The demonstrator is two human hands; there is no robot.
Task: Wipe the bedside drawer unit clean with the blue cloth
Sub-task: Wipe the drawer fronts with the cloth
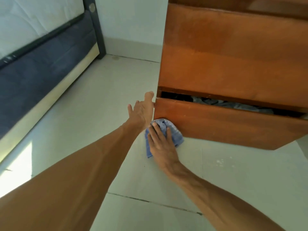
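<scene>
The right hand [160, 144] is pressing the blue cloth [173, 134] flat-palmed, grip open, against the bottom left corner of the wooden drawer unit [233, 64], while the left hand [141, 110], fingers spread, is bracing the slightly open lowest drawer [225, 124] at its edge

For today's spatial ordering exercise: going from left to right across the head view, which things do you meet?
Bed → left hand → blue cloth under the right hand → drawer unit.
</scene>
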